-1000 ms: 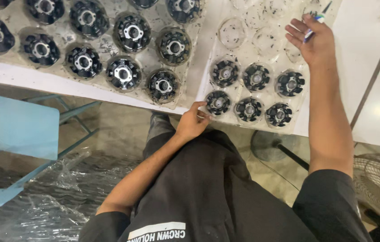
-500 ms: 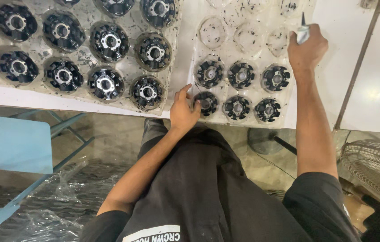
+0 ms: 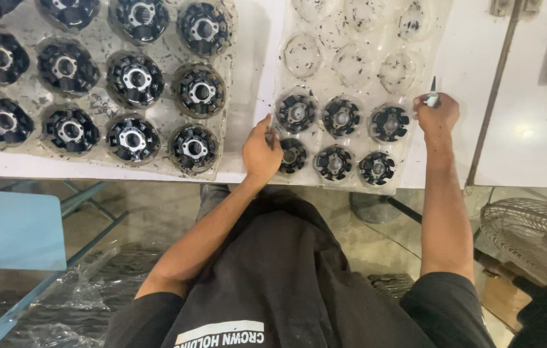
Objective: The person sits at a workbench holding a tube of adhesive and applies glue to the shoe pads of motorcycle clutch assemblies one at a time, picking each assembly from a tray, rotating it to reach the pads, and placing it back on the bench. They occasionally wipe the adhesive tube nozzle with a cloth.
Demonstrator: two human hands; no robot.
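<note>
My left hand (image 3: 261, 152) rests on the left edge of a clear plastic tray (image 3: 351, 38) on a white table (image 3: 473, 71), touching a black round hub-shaped part (image 3: 292, 155) in the tray's near row. Several more black round parts (image 3: 341, 117) fill the tray's two near rows; its far pockets hold none. My right hand (image 3: 436, 116) is closed around a slim pen-like tool (image 3: 432, 95) at the tray's right edge, its dark tip pointing away from me.
A second clear tray (image 3: 93, 48) with several larger black round parts (image 3: 133, 78) lies to the left. A blue chair (image 3: 12, 229) and crumpled plastic wrap (image 3: 73, 303) are below left. A wire fan (image 3: 534, 232) stands on the floor at right.
My view has shifted so both trays sit lower and further right. My right hand has come down from the tray's far corner to its right edge, still gripping the tool. My left hand stays at the tray's left edge.
</note>
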